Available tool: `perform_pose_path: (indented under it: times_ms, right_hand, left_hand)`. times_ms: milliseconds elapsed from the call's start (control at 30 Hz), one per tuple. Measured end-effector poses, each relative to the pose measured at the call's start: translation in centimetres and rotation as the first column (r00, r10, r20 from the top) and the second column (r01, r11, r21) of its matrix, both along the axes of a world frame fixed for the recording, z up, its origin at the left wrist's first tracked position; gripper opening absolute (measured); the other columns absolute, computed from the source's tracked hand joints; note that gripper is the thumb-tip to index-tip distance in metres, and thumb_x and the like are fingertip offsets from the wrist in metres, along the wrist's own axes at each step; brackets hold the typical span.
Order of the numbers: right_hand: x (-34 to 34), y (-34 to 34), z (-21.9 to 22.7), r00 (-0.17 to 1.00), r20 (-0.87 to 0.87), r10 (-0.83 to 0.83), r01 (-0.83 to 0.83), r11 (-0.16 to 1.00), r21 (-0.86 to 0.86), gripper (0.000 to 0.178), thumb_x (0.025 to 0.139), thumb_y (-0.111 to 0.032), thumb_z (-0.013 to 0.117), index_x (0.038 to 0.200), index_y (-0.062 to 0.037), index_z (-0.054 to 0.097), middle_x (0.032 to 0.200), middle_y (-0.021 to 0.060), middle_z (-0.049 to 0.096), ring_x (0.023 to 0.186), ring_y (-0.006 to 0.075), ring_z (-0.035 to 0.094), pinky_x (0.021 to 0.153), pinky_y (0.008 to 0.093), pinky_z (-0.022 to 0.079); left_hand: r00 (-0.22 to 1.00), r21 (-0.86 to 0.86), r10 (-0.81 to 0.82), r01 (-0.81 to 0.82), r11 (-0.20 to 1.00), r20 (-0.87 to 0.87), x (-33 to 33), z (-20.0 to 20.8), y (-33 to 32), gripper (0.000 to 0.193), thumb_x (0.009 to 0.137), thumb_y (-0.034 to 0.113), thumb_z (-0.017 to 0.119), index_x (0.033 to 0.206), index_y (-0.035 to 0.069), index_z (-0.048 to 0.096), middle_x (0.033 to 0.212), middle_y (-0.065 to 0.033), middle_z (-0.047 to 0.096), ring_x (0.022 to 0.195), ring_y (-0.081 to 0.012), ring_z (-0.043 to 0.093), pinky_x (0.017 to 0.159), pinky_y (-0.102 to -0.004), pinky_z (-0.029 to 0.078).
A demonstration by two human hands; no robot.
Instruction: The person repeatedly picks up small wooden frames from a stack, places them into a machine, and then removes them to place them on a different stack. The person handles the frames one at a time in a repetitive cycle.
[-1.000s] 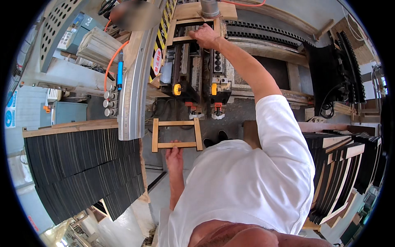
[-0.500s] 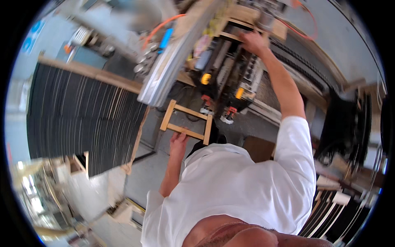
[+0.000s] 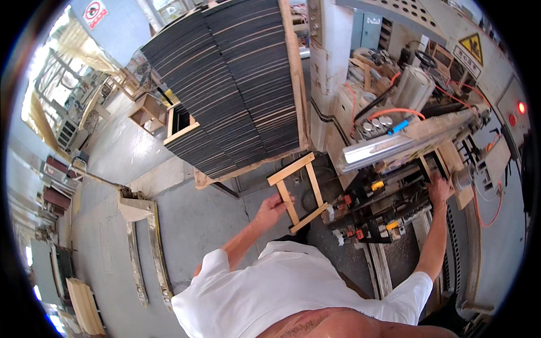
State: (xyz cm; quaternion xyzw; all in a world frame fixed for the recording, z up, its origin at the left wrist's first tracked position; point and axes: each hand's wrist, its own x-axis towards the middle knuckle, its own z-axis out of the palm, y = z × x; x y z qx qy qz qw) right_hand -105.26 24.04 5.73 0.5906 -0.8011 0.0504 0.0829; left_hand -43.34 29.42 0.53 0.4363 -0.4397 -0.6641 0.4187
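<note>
My left hand (image 3: 270,211) grips one bar of a small rectangular wooden frame (image 3: 291,169), fingers wrapped round the bar. This frame hangs tilted over the floor, in front of my body and apart from the machine. Over on the right, my right arm reaches out to the machine (image 3: 389,211). There my right hand (image 3: 438,188) is closed at the near end of a second wooden frame (image 3: 442,163), which lies on the machine among its rails. Part of that second frame is hidden under the metal beam and behind my fingers.
A tall stack of dark-edged panels or frames (image 3: 242,84) stands on a wooden base ahead of me. Pallet jack forks (image 3: 153,242) lie on the floor at the left. A silver beam (image 3: 394,141) crosses above the machine. A control panel with a lit red lamp (image 3: 522,107) is far right.
My view has swung to the left, so the stack now shows ahead and the machine at the right. Each hand stays on its wooden frame.
</note>
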Motion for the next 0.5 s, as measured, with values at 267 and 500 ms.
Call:
perform_pose_path:
  times_ms: [267, 500]
  right_hand:
    - [1.6, -0.4, -0.1, 0.992, -0.037, -0.123, 0.120, 0.990, -0.073, 0.031, 0.069, -0.018, 0.073, 0.095, -0.0113, 0.058, 0.090, 0.0146, 0.068, 0.090, 0.0383, 0.064, 0.080, 0.0503, 0.048]
    - [4.0, 0.5, 2.0, 0.981, 0.119, -0.155, 0.186, 0.930, -0.317, 0.029, 0.083, -0.027, 0.069, 0.105, -0.0080, 0.065, 0.097, 0.0140, 0.069, 0.089, 0.0340, 0.065, 0.079, 0.0449, 0.050]
  left_hand:
    - [0.895, -0.342, 0.438, -0.385, 0.857, 0.088, 16.8, 11.2, -0.3, 0.026, 0.097, 0.013, 0.049, 0.117, 0.000, 0.057, 0.111, -0.0097, 0.066, 0.096, -0.0180, 0.063, 0.087, -0.0320, 0.049]
    - [0.654, -0.323, 0.745, -0.739, 0.591, -0.134, 35.9, 17.9, -5.9, 0.033, 0.099, 0.016, 0.041, 0.117, -0.005, 0.057, 0.098, -0.0099, 0.065, 0.078, -0.0171, 0.060, 0.072, -0.0310, 0.050]
